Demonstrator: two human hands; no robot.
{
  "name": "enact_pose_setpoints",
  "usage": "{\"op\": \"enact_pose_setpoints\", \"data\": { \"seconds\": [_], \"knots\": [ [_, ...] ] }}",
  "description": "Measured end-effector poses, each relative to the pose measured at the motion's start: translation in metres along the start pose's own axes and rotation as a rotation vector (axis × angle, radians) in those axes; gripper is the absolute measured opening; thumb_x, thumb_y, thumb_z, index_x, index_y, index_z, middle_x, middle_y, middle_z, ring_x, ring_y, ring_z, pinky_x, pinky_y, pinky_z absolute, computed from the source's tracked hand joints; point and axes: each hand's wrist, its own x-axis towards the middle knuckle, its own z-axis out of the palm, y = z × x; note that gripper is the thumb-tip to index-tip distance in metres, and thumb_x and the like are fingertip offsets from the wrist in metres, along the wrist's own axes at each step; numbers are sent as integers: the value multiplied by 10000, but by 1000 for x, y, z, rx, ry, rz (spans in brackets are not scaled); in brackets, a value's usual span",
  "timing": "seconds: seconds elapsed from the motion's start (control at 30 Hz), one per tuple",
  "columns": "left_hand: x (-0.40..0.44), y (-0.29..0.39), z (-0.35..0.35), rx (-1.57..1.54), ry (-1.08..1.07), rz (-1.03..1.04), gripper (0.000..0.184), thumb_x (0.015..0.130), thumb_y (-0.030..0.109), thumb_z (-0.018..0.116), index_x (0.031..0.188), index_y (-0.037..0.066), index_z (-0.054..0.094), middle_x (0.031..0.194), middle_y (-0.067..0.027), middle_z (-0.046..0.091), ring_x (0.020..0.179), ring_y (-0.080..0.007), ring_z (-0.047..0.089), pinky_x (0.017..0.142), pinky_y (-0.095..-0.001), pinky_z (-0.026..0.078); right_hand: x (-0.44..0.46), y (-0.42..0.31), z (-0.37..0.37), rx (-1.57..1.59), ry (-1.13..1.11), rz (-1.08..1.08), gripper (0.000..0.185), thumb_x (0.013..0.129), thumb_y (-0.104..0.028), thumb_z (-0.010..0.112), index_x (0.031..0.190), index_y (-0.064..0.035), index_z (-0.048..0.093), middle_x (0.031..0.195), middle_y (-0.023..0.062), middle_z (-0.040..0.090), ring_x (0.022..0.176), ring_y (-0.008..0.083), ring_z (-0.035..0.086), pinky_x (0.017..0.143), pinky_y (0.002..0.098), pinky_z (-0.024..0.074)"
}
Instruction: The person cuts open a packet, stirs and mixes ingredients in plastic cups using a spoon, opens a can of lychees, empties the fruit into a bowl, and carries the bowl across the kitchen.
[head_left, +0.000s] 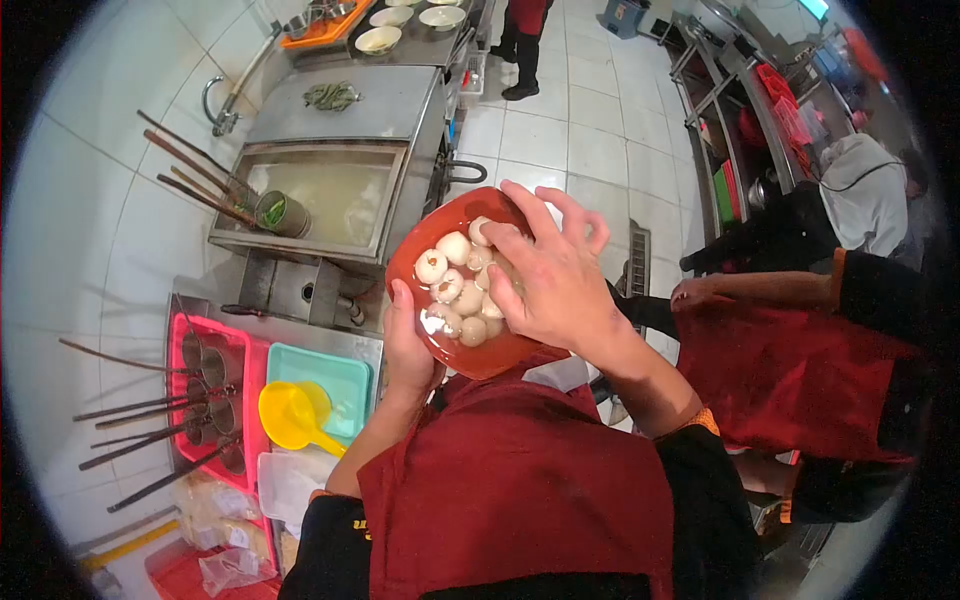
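Note:
My left hand (408,345) holds a reddish-brown bowl (430,225) from its left side, thumb over the rim and the other fingers hidden underneath. The bowl is tilted toward me. Several pale round balls (453,247) lie in it with clear liquid; some are whitish with small brown spots, others greyer. Over the bowl's right side reaches my right hand (560,290), fingers spread apart. Its index fingertip touches a ball near the top, and the thumb is down among the balls. I see nothing lifted in that hand.
At left is a water-filled steel cooker (340,200) with a strainer of greens (283,214). Below it stand a pink bin (255,360) of long-handled strainers, a turquoise tray (350,375) and a yellow dipper (292,415). A co-worker in a red apron (780,365) stands close at right.

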Motion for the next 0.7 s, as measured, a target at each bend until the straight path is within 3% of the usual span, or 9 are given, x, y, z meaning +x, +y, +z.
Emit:
{"op": "enact_pose_setpoints", "data": {
  "seconds": [0.1,0.23,0.27,0.5,0.7],
  "knots": [
    [14,2,20,-19,79,33,613,1084,456,308,1408,-48,436,1345,-196,563,1185,-285,610,1003,-411,501,9,12,1,29,13,-2,382,808,-260,639,1175,-158,666,1467,109,454,1300,377,392,1011,559,249],
    [47,-7,20,11,89,36,583,1087,442,316,1389,-36,461,1333,-190,567,1185,-276,606,994,-403,502,28,34,4,90,-7,-72,365,799,-273,656,1145,-160,683,1467,105,453,1314,358,383,995,544,246],
    [55,-8,17,52,22,-4,639,1067,519,316,1481,36,376,1464,-149,473,1326,-298,496,1119,-448,383,33,42,6,93,-22,-94,364,793,-275,664,1137,-160,687,1469,105,451,1317,352,382,988,539,247],
    [141,-21,43,70,10,8,650,1067,528,309,1493,39,365,1475,-143,463,1338,-298,484,1116,-448,392,88,116,8,130,-77,-113,384,787,-271,688,1163,-189,682,1484,115,433,1327,343,375,994,540,250],
    [223,-29,86,65,60,12,689,1053,568,316,1495,43,370,1472,-137,467,1334,-296,486,1108,-442,402,150,193,11,238,-50,-253,399,805,-296,707,1191,-200,678,1484,124,432,1320,344,380,1013,546,247]
  ]
}}
